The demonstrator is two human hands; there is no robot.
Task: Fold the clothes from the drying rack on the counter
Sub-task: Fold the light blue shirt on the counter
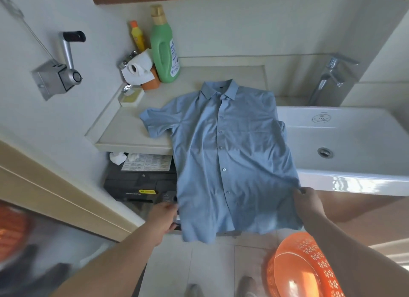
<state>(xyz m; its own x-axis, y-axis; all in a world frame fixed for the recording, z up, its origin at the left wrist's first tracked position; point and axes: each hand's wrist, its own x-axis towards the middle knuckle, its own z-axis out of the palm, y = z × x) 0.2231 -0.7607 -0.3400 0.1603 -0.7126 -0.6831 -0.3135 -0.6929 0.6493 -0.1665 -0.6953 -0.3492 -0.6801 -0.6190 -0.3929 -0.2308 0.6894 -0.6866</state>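
At the table's [124,130] front edge, the left hand [162,219] has its grip pinched on the lower left side of the blue shirt [221,152]. The shirt lies front up and buttoned, collar toward the green bottle [164,50], its hem hanging off the edge. The right hand [307,202] pinches the shirt's lower right side, beside the white sink [354,141].

A blue shirt [223,146] lies buttons-up on the counter [124,130], its hem hanging over the front edge, pinched by the left hand [162,217] and right hand [307,201].
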